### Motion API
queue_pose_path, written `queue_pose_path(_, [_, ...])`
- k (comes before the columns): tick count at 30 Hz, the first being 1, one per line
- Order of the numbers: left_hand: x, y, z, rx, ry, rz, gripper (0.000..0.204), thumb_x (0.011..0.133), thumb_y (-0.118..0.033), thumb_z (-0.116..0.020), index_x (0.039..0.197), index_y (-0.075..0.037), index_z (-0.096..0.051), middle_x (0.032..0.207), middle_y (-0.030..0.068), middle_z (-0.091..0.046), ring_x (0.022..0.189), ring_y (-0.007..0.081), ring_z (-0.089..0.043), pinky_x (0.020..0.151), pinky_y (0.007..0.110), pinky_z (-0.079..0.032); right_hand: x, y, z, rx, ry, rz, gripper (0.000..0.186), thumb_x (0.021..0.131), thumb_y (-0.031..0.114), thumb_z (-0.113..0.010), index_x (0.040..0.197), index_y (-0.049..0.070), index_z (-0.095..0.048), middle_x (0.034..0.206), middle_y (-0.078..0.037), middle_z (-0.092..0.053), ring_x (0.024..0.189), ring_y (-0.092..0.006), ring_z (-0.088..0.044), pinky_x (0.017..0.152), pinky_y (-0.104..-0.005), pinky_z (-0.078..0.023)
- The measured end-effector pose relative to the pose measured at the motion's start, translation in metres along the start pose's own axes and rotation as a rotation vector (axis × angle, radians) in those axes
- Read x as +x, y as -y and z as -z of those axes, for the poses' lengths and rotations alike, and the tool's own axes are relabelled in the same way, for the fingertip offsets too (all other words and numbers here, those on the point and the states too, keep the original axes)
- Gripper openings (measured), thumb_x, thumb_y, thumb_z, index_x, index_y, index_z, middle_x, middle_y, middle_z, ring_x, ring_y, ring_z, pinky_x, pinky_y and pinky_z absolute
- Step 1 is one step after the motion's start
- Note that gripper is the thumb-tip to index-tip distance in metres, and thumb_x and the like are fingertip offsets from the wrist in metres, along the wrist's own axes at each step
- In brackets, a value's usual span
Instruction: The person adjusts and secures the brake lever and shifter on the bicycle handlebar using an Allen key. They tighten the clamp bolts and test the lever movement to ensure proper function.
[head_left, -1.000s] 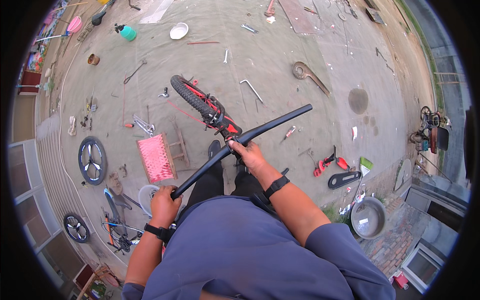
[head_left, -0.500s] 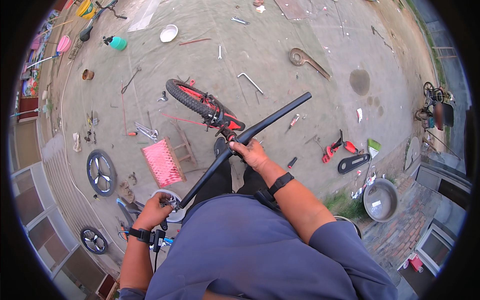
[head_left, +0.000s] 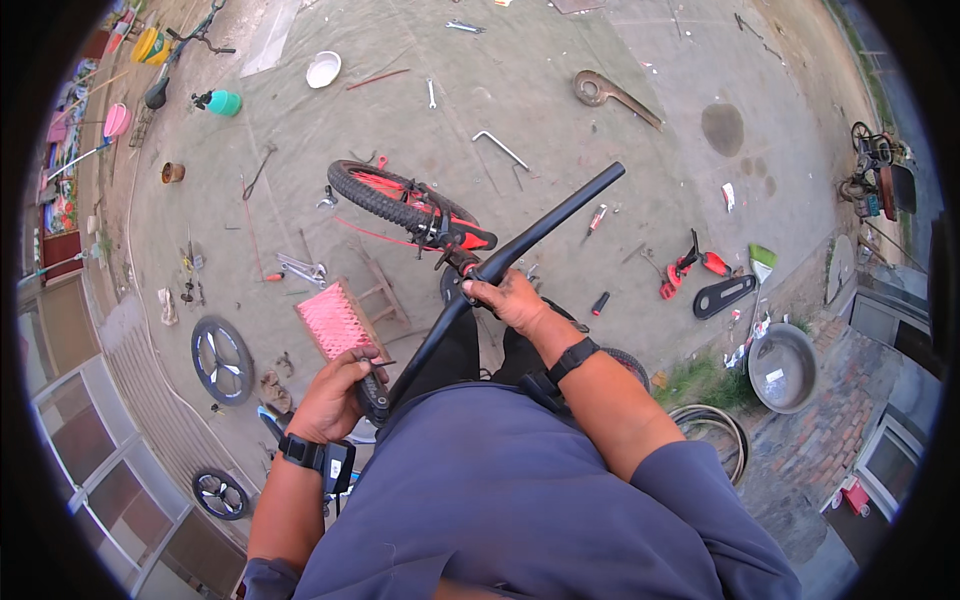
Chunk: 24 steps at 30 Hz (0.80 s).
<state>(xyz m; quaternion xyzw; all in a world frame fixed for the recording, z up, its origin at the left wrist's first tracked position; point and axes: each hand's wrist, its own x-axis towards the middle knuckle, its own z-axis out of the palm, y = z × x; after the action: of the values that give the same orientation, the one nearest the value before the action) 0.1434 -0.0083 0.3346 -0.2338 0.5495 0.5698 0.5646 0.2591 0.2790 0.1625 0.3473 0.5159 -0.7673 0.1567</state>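
A black bicycle handlebar (head_left: 555,222) runs diagonally across my front, its lower left end close to my lap. My right hand (head_left: 512,300) is closed round its middle, thumb near the clamp at the stem (head_left: 463,262). Beyond that lies the front wheel (head_left: 390,198), with a knobby tyre and red parts. Beside the bar's lower end, my left hand (head_left: 338,393) is closed on a dark hand tool (head_left: 373,398) with a rounded end; a thin dark rod shows at its fingertips. The tool's exact kind is unclear.
A stool with a pink woven seat (head_left: 333,318) stands left of the bar. Wrenches (head_left: 302,268), a screwdriver (head_left: 597,217) and a black chain guard (head_left: 724,297) lie about. A spoked wheel (head_left: 221,360) is at left, a metal basin (head_left: 783,368) at right.
My left hand has risen from beside the white bowl toward the stool, and the dark tool now shows in it. My right hand stays on the handlebar. The view has shifted slightly.
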Motion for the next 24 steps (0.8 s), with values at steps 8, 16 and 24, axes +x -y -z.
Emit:
queue_pose_path(8, [0.037, -0.017, -0.024, -0.017, -0.021, 0.01, 0.035, 0.1, -0.021, -0.071, 0.126, 0.0, -0.06, 0.097, 0.0069, -0.067, 0.082, 0.0181, -0.067, 0.072, 0.036, -0.057, -0.001, -0.003, -0.004, -0.006, -0.041, 0.086, 0.062, 0.084, 0.04, -0.088, 0.124, -0.002, -0.067, 0.111, -0.01, -0.073, 0.106, -0.0186, -0.067, 0.099, -0.0357, -0.053])
queue_pose_path(16, [0.042, -0.029, -0.039, 0.233, 0.061, -0.056, 0.032, 0.098, -0.014, -0.068, 0.125, -0.001, -0.056, 0.105, 0.0089, -0.068, 0.096, 0.0168, -0.067, 0.082, 0.03, -0.056, -0.001, -0.005, -0.005, 0.03, -0.038, 0.128, 0.061, 0.084, 0.039, -0.089, 0.122, -0.001, -0.066, 0.105, -0.01, -0.072, 0.101, -0.0188, -0.066, 0.094, -0.0361, -0.054])
queue_pose_path(24, [0.052, -0.055, -0.064, 0.289, -0.059, -0.087, 0.027, 0.102, -0.014, -0.064, 0.125, 0.0, -0.061, 0.1, 0.0026, -0.063, 0.09, 0.0107, -0.061, 0.079, 0.028, -0.052, 0.003, -0.013, -0.005, 0.035, -0.04, 0.116, 0.049, 0.089, 0.035, -0.086, 0.119, 0.0, -0.07, 0.106, -0.005, -0.072, 0.099, -0.0139, -0.065, 0.092, -0.0315, -0.053])
